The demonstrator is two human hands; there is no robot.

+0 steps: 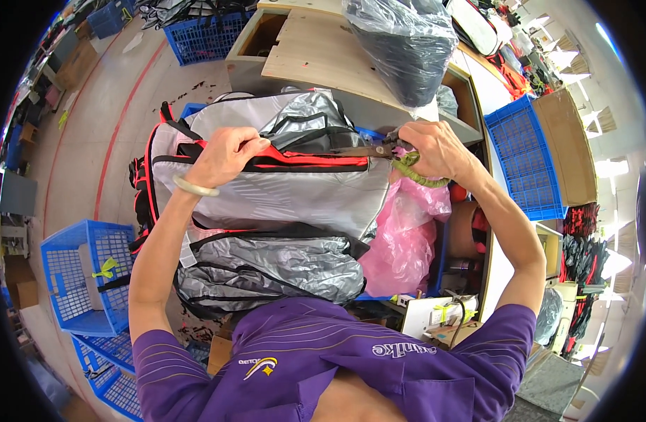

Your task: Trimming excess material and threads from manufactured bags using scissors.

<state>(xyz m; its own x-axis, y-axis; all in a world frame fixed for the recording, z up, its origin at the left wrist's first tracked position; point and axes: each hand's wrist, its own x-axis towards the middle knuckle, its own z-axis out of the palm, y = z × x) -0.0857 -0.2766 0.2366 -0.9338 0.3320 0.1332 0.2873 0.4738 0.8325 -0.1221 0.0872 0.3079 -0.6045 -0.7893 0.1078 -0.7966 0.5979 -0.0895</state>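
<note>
A large grey and silver bag (295, 197) with red and black trim lies across the middle in front of me. My left hand (228, 156) is closed on the bag's red and black edge strip (305, 162), pinching it between thumb and fingers. In my right hand (432, 149) is a pair of scissors (369, 150), its handle wrapped in green cord. The blades point left and lie along the strip's right end; whether they touch it I cannot tell. Crumpled silver lining (305, 116) shows beyond the strip, and another silver piece (267, 271) lies nearer to me.
Pink plastic sheeting (400, 246) sits right of the bag. A wooden table (316, 49) stands beyond, bearing a dark bundle in clear plastic (407, 49). Blue crates stand at the left (91, 274), far left (207, 39) and right (523, 158). Scraps litter the floor.
</note>
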